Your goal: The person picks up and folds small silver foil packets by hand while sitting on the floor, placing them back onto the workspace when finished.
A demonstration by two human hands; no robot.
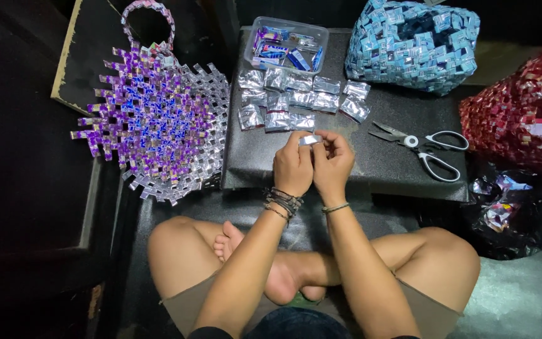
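Seated cross-legged, knees wide, facing a low black board that serves as my work surface. Both hands meet above its near half.

Left hand: fingers curled and pressed together, thumb and fingertips pinching the left end of a small folded silver foil strip. Cord bracelets on that wrist.

Right hand: fingers likewise curled, pinching the right end of the same strip. Thin band on that wrist. The two hands touch each other at the knuckles; the strip sits between the fingertips, held just above the board, just short of the nearest row of foil pieces.

On the board beyond my hands: silver foil wrapper pieces, flattened, laid out in three rough rows, edges touching or overlapping. Behind them, at the far edge, a clear plastic tub holding blue and purple wrapper strips.

Right of my hands, on the board: scissors, white handles, blades parted, tips pointing toward the foil rows.

Left of the board, partly overhanging it: a flat woven panel of purple and silver wrapper links with a looped handle at its far end.

Far right corner: a blue woven wrapper bag. Right edge: a red woven piece. Below that, a black plastic bag with wrapper scraps inside.
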